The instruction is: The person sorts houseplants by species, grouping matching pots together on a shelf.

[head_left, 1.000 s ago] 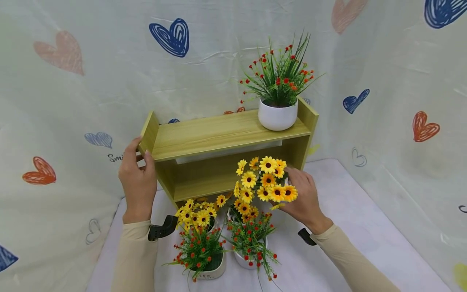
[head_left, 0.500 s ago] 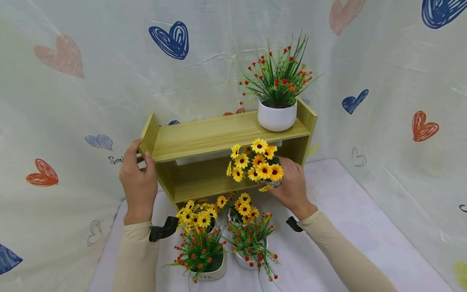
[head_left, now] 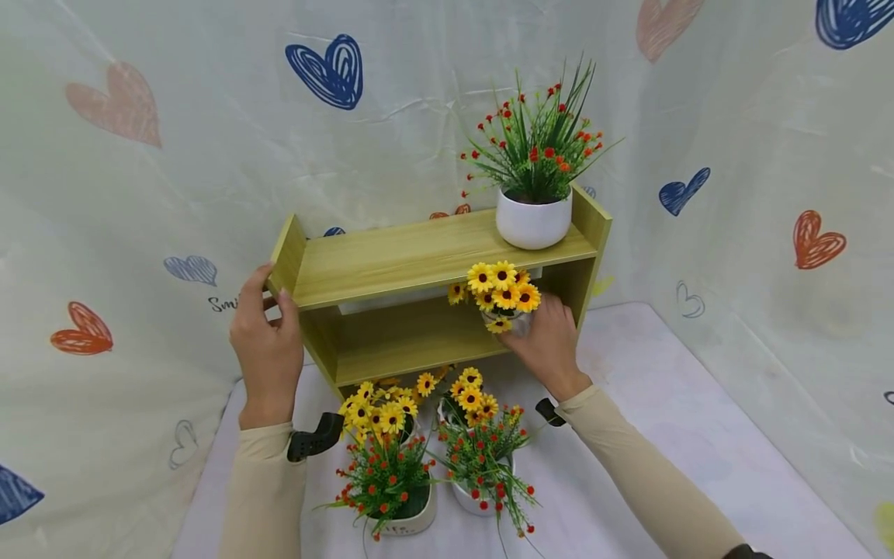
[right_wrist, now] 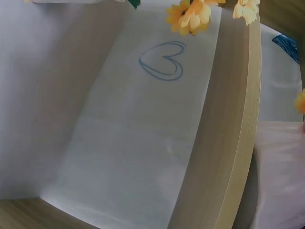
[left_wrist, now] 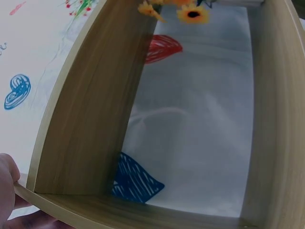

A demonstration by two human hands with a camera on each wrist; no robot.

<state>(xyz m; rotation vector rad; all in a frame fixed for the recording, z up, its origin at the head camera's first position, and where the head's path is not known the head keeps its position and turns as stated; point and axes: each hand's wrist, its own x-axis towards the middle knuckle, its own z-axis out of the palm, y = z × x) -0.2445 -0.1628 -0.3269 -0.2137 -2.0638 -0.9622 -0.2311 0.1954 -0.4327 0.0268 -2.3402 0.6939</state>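
Observation:
My left hand (head_left: 267,341) grips the upper left side panel of a two-tier wooden shelf (head_left: 391,260). Its fingertips show around the panel's edge in the left wrist view. My right hand (head_left: 548,341) holds a small pot of yellow artificial sunflowers (head_left: 506,297) at the right part of the shelf's lower opening. The blooms hide much of the pot, and whether its base touches the lower board I cannot tell. Yellow petals (right_wrist: 188,16) show at the top of the right wrist view.
A white pot (head_left: 534,221) with red-flowered grass stands on the top board's right end. Before the shelf, two pots of yellow flowers (head_left: 380,411) and two red-flowered plants (head_left: 391,485) crowd the white-covered table (head_left: 698,450). Heart-printed cloth (head_left: 419,132) hangs behind.
My right hand has carried the sunflower pot forward and up from in front of the shelf to its lower opening. The left hand has kept its grip on the side panel.

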